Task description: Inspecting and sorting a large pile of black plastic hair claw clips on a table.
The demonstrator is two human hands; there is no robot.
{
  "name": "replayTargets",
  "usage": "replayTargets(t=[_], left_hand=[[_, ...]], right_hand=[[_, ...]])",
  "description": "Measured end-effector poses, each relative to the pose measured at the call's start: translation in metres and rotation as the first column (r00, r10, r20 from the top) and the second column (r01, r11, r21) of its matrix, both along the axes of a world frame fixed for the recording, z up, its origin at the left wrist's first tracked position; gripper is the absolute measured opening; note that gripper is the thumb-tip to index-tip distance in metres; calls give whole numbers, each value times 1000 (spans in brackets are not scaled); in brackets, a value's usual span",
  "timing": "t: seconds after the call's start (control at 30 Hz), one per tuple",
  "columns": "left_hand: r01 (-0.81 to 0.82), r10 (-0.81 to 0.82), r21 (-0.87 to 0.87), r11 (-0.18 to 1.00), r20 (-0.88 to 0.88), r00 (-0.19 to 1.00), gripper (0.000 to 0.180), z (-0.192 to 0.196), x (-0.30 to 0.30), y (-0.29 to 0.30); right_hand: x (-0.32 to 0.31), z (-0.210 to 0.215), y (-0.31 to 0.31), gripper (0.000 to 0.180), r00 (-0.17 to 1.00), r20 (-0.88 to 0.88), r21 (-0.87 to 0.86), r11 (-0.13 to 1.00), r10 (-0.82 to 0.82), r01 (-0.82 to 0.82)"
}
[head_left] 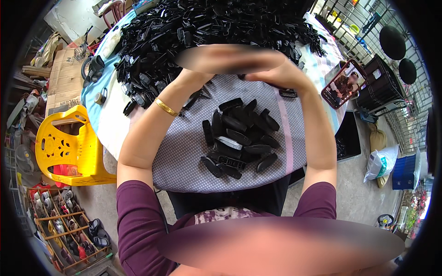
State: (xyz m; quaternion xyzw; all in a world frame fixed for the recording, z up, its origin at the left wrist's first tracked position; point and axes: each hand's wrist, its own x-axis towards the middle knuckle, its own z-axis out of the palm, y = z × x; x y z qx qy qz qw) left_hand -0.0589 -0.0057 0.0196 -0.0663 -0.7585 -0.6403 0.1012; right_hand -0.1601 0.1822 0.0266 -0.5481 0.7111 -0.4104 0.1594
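Note:
Both of my arms reach forward over a round table, and the hands meet at the near edge of a large heap of small black plastic parts [152, 50]. My left hand [198, 59] is mostly blurred, so its fingers are hidden. The thumb of my right hand [271, 71] shows, bent inward beside a small dark piece; the other fingers are smeared, and what they hold cannot be made out. Between my forearms lies a smaller pile of oblong black plastic pieces [237, 124], one with a shiny pale face [229, 142].
A dotted grey cloth [184, 152] covers the table's near side. A phone [344, 85] stands at the right edge, with a black crate [380, 83] beyond. At left are a small round container [100, 96], a yellow plastic chair [62, 142] and a shoe rack [64, 230].

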Motion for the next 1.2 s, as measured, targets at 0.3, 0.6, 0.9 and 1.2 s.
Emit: replayTargets(t=[0.3,0.6,0.9,1.2], left_hand=[[44,-183,-728,685,-114,976,25,-15,-3,21],[-462,-12,-868,180,-472,882,16,-54,-22,1],[-221,216,-233,947,-50,975,29,-28,-12,6],[-212,189,238,948,118,975,35,-27,-11,4]], right_hand=[[-81,-36,-34,29,618,-520,-178,783,-589,597],[-84,-32,-36,42,662,-514,-108,806,-546,581],[-17,-27,-21,28,706,708,-334,878,-6,342],[18,-26,-29,43,910,318,-470,789,-268,396]])
